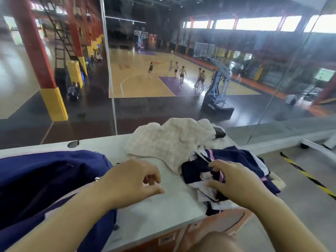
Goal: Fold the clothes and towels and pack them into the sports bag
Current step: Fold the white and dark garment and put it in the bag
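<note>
A dark blue sports bag (41, 179) lies on the left of the white table (154, 215). A crumpled cream towel (167, 140) sits at the table's far side. To its right lies a heap of navy clothing with white and pink stripes (236, 160). My right hand (231, 179) rests on this heap, fingers pinching a fold of the navy cloth. My left hand (132, 179) hovers over the bare tabletop between bag and clothing, fingers curled loosely, holding nothing.
A glass wall (181, 106) rises right behind the table, with a basketball court and several people far below. A small black object (220, 132) lies behind the towel. Black-and-yellow tape (307, 176) marks the floor to the right.
</note>
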Demonstrator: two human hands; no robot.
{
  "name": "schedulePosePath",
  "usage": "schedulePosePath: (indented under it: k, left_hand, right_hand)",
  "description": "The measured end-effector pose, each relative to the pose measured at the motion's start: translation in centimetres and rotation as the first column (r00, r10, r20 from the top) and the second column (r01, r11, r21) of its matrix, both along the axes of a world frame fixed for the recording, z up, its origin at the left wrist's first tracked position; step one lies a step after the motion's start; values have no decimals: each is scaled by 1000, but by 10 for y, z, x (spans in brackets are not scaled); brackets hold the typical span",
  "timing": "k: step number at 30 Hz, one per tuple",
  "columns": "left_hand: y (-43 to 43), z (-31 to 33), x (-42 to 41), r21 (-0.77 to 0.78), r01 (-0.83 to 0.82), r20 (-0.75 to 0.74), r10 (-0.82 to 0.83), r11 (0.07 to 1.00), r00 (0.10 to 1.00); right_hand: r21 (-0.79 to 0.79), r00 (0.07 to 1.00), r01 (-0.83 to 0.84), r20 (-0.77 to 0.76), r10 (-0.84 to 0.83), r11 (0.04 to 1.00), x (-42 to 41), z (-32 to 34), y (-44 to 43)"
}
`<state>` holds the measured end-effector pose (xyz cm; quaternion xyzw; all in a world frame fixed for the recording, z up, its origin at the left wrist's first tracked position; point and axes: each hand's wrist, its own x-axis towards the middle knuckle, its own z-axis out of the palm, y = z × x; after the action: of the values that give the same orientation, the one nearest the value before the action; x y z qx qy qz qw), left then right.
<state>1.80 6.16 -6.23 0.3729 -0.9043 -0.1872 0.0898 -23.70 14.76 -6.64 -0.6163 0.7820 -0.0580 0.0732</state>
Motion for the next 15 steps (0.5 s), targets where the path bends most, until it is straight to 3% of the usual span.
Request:
schedulePosePath:
  k: [4,10,15]
  left_hand:
    - [-15,-32,-53,17,80,33,-81,997,996]
    - [-37,-69,-110,-102,194,48,-190,976,981]
    - [-51,-81,-141,-291,332,127,-308,897,943]
  right_hand:
    - [-127,987,148,-41,-154,981,-34,-23,4]
    - [111,989,146,-35,-143,983,-32,-67,-8]
    - [96,988,76,-144,-62,992,-43,-87,-10]
